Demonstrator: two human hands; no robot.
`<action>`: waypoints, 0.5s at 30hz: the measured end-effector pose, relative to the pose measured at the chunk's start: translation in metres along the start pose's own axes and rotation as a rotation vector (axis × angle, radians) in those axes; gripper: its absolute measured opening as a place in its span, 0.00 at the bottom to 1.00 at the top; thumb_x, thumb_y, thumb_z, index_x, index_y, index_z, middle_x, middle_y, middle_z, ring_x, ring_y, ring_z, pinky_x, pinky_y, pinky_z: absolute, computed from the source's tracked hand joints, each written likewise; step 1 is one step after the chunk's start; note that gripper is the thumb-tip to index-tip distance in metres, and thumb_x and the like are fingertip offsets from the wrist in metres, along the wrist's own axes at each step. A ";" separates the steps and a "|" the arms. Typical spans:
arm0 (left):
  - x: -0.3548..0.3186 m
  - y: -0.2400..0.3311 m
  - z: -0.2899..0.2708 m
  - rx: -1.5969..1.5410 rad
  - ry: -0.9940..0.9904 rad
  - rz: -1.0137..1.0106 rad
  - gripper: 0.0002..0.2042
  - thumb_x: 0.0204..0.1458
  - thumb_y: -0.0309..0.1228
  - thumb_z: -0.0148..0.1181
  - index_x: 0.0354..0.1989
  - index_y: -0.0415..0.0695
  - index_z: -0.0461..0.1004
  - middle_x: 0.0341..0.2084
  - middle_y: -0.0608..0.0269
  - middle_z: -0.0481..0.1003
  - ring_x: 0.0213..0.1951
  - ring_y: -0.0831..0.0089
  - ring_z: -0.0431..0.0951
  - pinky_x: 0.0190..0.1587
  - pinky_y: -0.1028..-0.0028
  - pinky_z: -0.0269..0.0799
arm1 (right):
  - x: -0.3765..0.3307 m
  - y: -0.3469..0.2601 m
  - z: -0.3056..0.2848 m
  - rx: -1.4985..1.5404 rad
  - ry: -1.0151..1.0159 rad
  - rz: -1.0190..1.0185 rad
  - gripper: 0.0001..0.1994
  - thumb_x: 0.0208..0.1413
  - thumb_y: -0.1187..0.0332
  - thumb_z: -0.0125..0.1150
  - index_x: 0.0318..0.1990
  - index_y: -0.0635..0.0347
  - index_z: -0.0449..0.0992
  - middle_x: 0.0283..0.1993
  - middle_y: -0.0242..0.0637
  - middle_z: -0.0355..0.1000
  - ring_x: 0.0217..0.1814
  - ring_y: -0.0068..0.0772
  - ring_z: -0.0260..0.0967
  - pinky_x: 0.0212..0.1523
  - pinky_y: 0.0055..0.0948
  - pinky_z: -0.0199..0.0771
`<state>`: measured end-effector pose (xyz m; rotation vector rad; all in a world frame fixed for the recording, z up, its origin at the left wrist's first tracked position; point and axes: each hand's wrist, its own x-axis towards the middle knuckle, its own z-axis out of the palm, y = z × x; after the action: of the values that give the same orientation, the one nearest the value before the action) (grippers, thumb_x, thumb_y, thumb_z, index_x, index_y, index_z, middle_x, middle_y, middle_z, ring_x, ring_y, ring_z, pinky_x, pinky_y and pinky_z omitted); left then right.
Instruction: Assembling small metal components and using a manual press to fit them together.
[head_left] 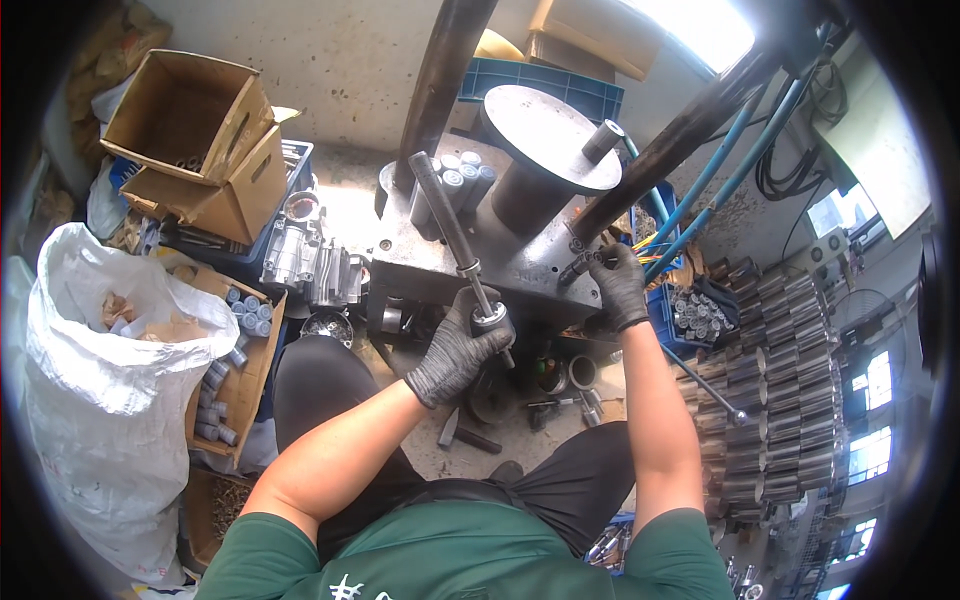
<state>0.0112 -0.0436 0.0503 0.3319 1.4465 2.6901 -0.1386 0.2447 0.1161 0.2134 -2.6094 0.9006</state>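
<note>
My left hand [460, 345], in a dark grey work glove, is closed around the lower end of a long metal shaft [455, 225]. The shaft leans up and to the left, past the front edge of the steel press table [450, 265]. A short round metal piece [489, 319] with a bright ring sits around the shaft at my fingers. My right hand [618, 288], gloved too, is at the table's right front corner. Its fingers are bent around a dark, ridged piece [575, 266], whose kind I cannot make out.
Several grey metal cylinders [455, 185] stand on the table beside a large round-topped steel block [545, 130]. Press columns [440, 90] rise behind. A hammer [468, 435] lies on the floor. Cardboard boxes [190, 110] and a white sack [110, 350] stand left; stacked metal cylinders [770, 380] stand right.
</note>
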 end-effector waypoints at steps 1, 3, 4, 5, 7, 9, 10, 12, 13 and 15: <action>0.000 0.001 0.001 -0.012 0.001 0.007 0.29 0.57 0.26 0.72 0.62 0.45 0.61 0.42 0.59 0.74 0.45 0.67 0.82 0.47 0.65 0.84 | 0.001 0.001 -0.001 0.072 -0.007 0.068 0.14 0.53 0.67 0.76 0.41 0.67 0.80 0.36 0.42 0.79 0.38 0.33 0.76 0.44 0.33 0.78; -0.001 0.004 0.003 -0.041 -0.005 -0.006 0.29 0.57 0.27 0.73 0.62 0.45 0.61 0.43 0.58 0.74 0.46 0.66 0.82 0.49 0.65 0.83 | 0.002 0.004 -0.003 0.145 -0.016 0.138 0.13 0.53 0.68 0.75 0.42 0.67 0.80 0.37 0.42 0.79 0.38 0.32 0.77 0.44 0.32 0.78; -0.001 0.005 0.004 -0.048 -0.004 -0.013 0.29 0.57 0.28 0.73 0.62 0.45 0.61 0.45 0.58 0.74 0.46 0.66 0.82 0.50 0.65 0.83 | 0.001 0.005 -0.007 0.201 0.032 0.111 0.13 0.54 0.70 0.74 0.43 0.67 0.79 0.38 0.41 0.79 0.39 0.31 0.77 0.44 0.31 0.79; -0.002 0.006 0.005 -0.060 -0.008 -0.016 0.29 0.57 0.28 0.73 0.62 0.45 0.61 0.45 0.58 0.74 0.46 0.66 0.82 0.50 0.65 0.83 | -0.002 0.006 -0.007 0.239 0.091 0.095 0.13 0.55 0.71 0.73 0.44 0.68 0.79 0.38 0.41 0.80 0.40 0.31 0.77 0.44 0.31 0.79; -0.003 0.007 0.008 -0.142 0.009 0.057 0.30 0.56 0.29 0.74 0.62 0.45 0.61 0.50 0.57 0.73 0.50 0.63 0.82 0.53 0.64 0.83 | -0.022 0.005 -0.008 0.359 0.131 0.114 0.14 0.56 0.71 0.70 0.48 0.67 0.79 0.38 0.37 0.79 0.41 0.29 0.78 0.45 0.30 0.80; -0.002 0.008 0.010 -0.113 0.045 0.086 0.30 0.57 0.30 0.74 0.63 0.46 0.60 0.52 0.56 0.72 0.52 0.61 0.81 0.55 0.63 0.82 | -0.057 0.001 -0.004 1.168 0.048 0.394 0.16 0.56 0.72 0.68 0.52 0.65 0.78 0.39 0.36 0.79 0.41 0.31 0.78 0.47 0.32 0.81; -0.002 0.009 0.011 -0.077 0.080 0.126 0.31 0.57 0.32 0.73 0.63 0.46 0.59 0.54 0.55 0.71 0.54 0.60 0.81 0.56 0.63 0.82 | -0.080 -0.004 0.006 1.326 -0.027 0.471 0.17 0.56 0.72 0.66 0.54 0.65 0.78 0.39 0.36 0.79 0.42 0.33 0.79 0.48 0.34 0.82; -0.002 0.010 0.011 -0.063 0.104 0.138 0.31 0.58 0.33 0.73 0.63 0.47 0.58 0.54 0.54 0.72 0.56 0.59 0.81 0.57 0.62 0.82 | -0.126 -0.018 0.034 1.560 -0.148 0.597 0.18 0.56 0.74 0.64 0.56 0.64 0.77 0.41 0.38 0.79 0.44 0.38 0.79 0.52 0.37 0.82; -0.003 0.010 0.012 -0.044 0.125 0.181 0.31 0.59 0.34 0.72 0.64 0.47 0.57 0.54 0.54 0.72 0.57 0.58 0.80 0.57 0.62 0.82 | -0.145 -0.026 0.046 1.671 -0.224 0.621 0.19 0.56 0.74 0.64 0.56 0.64 0.77 0.43 0.40 0.79 0.46 0.40 0.79 0.54 0.38 0.82; -0.003 0.012 0.011 0.012 0.123 0.148 0.32 0.60 0.36 0.72 0.64 0.48 0.56 0.54 0.53 0.72 0.56 0.58 0.81 0.57 0.61 0.82 | -0.174 -0.042 0.060 1.781 -0.245 0.747 0.19 0.58 0.75 0.62 0.57 0.63 0.77 0.46 0.42 0.79 0.49 0.42 0.79 0.57 0.40 0.81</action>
<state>0.0175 -0.0416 0.0654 0.2902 1.5279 2.8658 0.0144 0.1782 0.0279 -0.2709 -1.1241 3.2446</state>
